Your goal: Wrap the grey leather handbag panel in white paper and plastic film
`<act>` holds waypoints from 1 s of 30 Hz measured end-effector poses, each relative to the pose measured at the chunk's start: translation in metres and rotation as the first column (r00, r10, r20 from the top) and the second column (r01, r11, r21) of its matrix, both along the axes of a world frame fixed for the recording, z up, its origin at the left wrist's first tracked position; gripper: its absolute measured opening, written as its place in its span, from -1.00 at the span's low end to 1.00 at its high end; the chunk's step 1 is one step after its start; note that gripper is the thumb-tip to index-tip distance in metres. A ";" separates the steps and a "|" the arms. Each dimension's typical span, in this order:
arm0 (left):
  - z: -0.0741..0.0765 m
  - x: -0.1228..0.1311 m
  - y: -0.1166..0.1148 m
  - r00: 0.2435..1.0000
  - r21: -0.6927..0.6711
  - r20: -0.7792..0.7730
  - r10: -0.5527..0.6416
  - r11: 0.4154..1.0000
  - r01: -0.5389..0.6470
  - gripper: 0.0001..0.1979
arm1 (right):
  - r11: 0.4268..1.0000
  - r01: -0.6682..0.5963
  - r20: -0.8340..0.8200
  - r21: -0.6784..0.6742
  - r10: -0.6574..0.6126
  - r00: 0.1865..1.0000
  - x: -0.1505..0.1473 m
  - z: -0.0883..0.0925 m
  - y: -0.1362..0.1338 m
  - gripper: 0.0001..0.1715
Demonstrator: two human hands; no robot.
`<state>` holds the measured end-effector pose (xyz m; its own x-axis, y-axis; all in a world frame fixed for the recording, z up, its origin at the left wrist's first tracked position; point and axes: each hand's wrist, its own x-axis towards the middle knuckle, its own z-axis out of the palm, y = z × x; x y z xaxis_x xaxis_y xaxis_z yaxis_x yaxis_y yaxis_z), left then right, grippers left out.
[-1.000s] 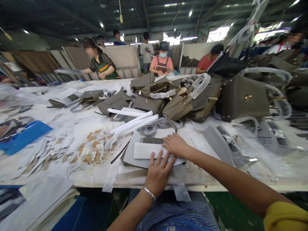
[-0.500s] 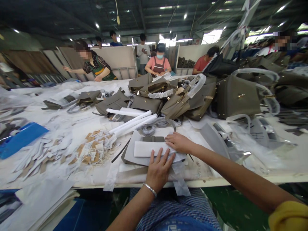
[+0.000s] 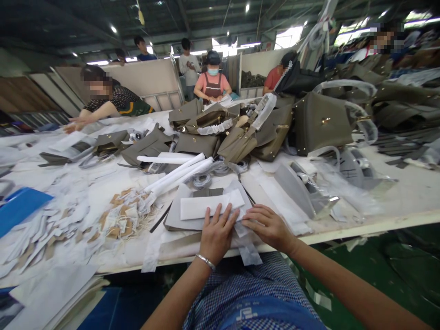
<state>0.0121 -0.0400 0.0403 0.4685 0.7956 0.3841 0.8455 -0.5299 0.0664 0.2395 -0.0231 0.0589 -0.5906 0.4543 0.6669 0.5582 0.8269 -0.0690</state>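
Observation:
My left hand (image 3: 216, 233) lies flat with fingers spread on the near edge of a white folded paper strip (image 3: 206, 206). The strip rests on a grey flat piece (image 3: 182, 213) at the table's front edge. My right hand (image 3: 267, 225) rests beside it on thin white wrapping paper (image 3: 248, 250) that hangs over the edge, fingers curled lightly and pointing left. A small olive leather piece (image 3: 208, 192) shows just beyond the strip. Neither hand grips anything I can make out.
Olive-grey handbags (image 3: 319, 121) with wrapped handles are piled at the back and right. White paper rolls (image 3: 178, 173), a heap of tags (image 3: 122, 215), a blue tray (image 3: 20, 206) and paper scraps lie to the left. Other people (image 3: 213, 82) work across the table (image 3: 395, 220).
My right hand has pulled back from the far end of the strip to the table's front edge, beside my left hand. The view has shifted right. A person at the far left has leaned over the table.

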 end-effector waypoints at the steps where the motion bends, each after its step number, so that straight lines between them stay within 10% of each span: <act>1: 0.001 0.000 0.000 1.000 -0.008 0.005 0.000 1.000 0.000 -0.40 | 1.000 -0.001 -0.035 0.017 0.001 0.999 -0.003 -0.001 -0.001 -0.69; 13: 0.026 -0.002 -0.001 0.996 -0.158 0.091 -0.020 0.987 0.034 -0.46 | 0.994 0.073 -0.057 0.075 -0.069 0.996 -0.010 -0.016 -0.013 -0.73; 30: -0.005 0.003 0.007 0.997 0.020 0.052 0.059 0.998 -0.060 -0.52 | 0.975 -0.015 0.244 -0.221 0.070 0.967 0.027 -0.036 -0.063 -0.32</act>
